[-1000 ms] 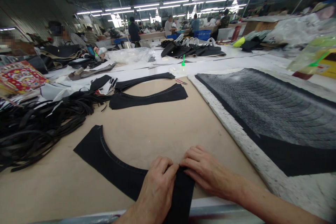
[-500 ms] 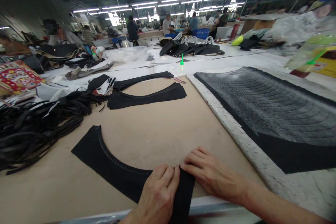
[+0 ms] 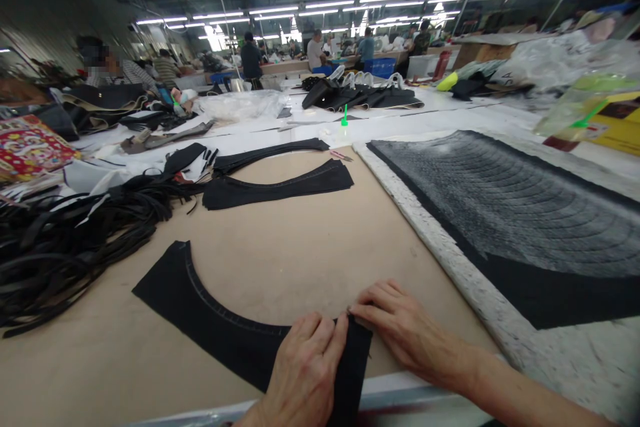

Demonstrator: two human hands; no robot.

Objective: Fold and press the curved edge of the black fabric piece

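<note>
A curved black fabric piece point(image 3: 220, 327) lies on the brown board point(image 3: 300, 247), its concave edge facing away from me and marked with a faint stitched line. My left hand point(image 3: 310, 367) bears down on its right part, fingers bent together at the curved edge. Beside it, my right hand point(image 3: 400, 323) pinches the same edge near the piece's right end, thumb and index finger close to the left fingertips. What lies under the fingers is hidden. Farther back rest two stacks of similar curved pieces, a nearer stack point(image 3: 280, 187) and a farther stack point(image 3: 270, 152).
Black strips point(image 3: 75, 233) are heaped at the left. Small pink-handled snips point(image 3: 341, 156) lie beyond the stacks, near a green-tipped bottle point(image 3: 345, 121). On the right, a pale slab point(image 3: 430, 227) bears a grey-black textured sheet point(image 3: 505, 200). Several people work in the background.
Both hands stay at the curved edge, with the fingertips shifted slightly right and the right thumb and index finger a little higher. The view has moved slightly; the fabric piece lies much the same.
</note>
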